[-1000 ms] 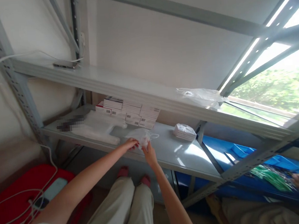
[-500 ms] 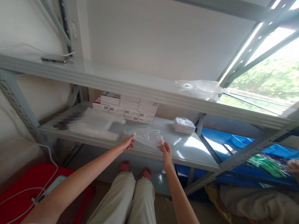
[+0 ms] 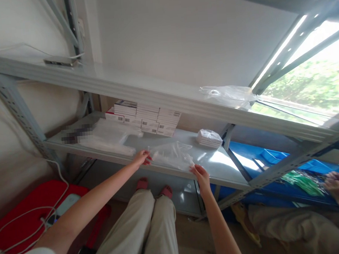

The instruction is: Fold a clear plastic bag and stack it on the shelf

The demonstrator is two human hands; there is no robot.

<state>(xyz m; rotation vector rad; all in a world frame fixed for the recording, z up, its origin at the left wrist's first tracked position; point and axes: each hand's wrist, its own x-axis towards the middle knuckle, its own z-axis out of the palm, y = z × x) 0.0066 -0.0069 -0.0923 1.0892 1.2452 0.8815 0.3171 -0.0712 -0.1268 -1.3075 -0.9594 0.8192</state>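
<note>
Two hands stretch a clear bag [image 3: 172, 156] over a shelf [image 3: 220, 170]: left hand [image 3: 141, 157] and right hand [image 3: 201, 173] each pinching an end. Print on stacked boxes [image 3: 147, 121] cannot be read.

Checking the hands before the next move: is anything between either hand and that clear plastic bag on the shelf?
Nothing visible. The left hand and the right hand each pinch an end of the clear plastic bag, spread across the shelf.

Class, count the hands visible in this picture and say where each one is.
3. The left hand and the right hand each grip an end of the clear plastic bag on the lower shelf. Another person's hand is at the far right.
</note>
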